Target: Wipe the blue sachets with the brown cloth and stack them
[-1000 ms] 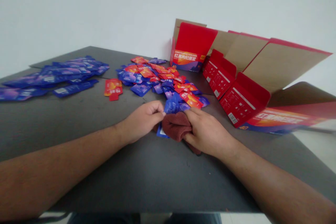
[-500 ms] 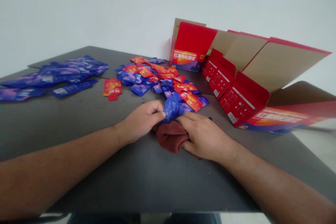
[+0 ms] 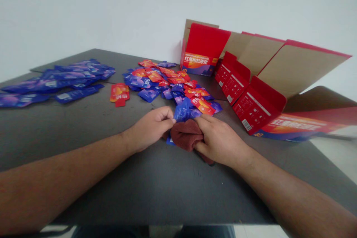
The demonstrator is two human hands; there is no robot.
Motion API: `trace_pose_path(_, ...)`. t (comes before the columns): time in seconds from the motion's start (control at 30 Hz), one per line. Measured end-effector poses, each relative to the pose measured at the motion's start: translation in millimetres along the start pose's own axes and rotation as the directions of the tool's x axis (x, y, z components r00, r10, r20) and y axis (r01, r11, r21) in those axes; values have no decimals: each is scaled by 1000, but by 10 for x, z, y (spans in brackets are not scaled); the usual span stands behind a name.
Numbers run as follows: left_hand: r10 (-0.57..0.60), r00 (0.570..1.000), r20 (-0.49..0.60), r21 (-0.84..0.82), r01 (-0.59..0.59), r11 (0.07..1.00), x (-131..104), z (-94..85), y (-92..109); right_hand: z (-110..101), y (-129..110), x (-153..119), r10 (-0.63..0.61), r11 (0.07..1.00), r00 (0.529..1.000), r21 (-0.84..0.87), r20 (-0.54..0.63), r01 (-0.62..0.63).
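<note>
At the near side of a heap of sachets, my left hand [image 3: 156, 124] pinches the left edge of a blue sachet [image 3: 182, 111] between thumb and fingers. My right hand [image 3: 219, 135] is closed round a folded brown cloth [image 3: 186, 134], which lies against the front of the blue sachet. The cloth hides the sachet's middle; a small blue corner shows below it. Just beyond both hands spreads the heap of small red and blue sachets [image 3: 170, 80]. One red sachet [image 3: 119, 94] lies apart, left of the heap.
Several long blue-purple pouches [image 3: 69, 76] lie stacked at the left of the dark table [image 3: 156, 189]. Along the right stand several red cardboard boxes [image 3: 258, 108] with raised flaps. Another red box [image 3: 199, 63] is at the back, near the white wall [image 3: 111, 11].
My right hand has slid the brown cloth slightly up and away over the blue sachet, uncovering its lower corner. My left hand keeps its place and its pinch.
</note>
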State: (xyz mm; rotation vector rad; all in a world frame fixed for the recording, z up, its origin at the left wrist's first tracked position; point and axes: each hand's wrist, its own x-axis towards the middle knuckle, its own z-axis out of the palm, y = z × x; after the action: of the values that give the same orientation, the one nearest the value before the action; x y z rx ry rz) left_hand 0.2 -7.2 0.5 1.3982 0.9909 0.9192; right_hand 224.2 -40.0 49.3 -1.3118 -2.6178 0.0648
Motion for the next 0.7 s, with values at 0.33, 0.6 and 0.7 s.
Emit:
trace_pose_path(0.33, 27, 1000, -5, 35, -27, 999, 3, -7, -2, 0, 3, 6, -56, 998, 998, 9, 19, 55)
trace_pose_path(0.6, 70, 997, -41, 119, -64, 991, 7, -21, -13, 21, -28, -1, -109, 994, 993, -9, 42, 109)
trace_pose_path(0.7, 73, 996, -45, 115, -68, 991, 11, -25, -29, 17, -15, -5, -79, 996, 997, -30, 15, 79)
